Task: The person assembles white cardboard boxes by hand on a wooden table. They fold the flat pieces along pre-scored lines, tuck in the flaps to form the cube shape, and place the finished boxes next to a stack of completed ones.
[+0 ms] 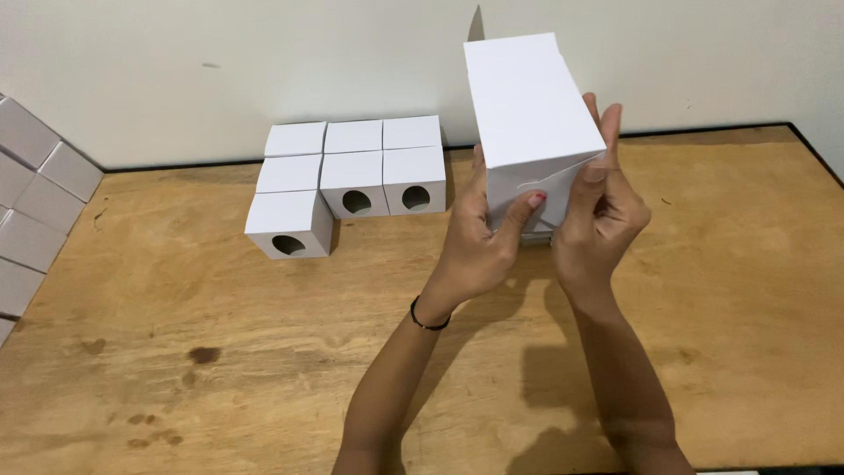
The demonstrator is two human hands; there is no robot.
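Both hands hold a white cardboard box point(527, 105) up above the wooden table point(176, 334), tilted with its near end toward me. My left hand point(479, 233) grips the lower left of the box, thumb pressing an end flap. My right hand point(602, 211) clasps the lower right edge, fingers curled over the same flap. A black band circles my left wrist.
A group of several folded white cube boxes point(352, 176), some with round holes in their front faces, sits at the back of the table by the pale wall. More white boxes point(35, 202) are stacked along the left edge.
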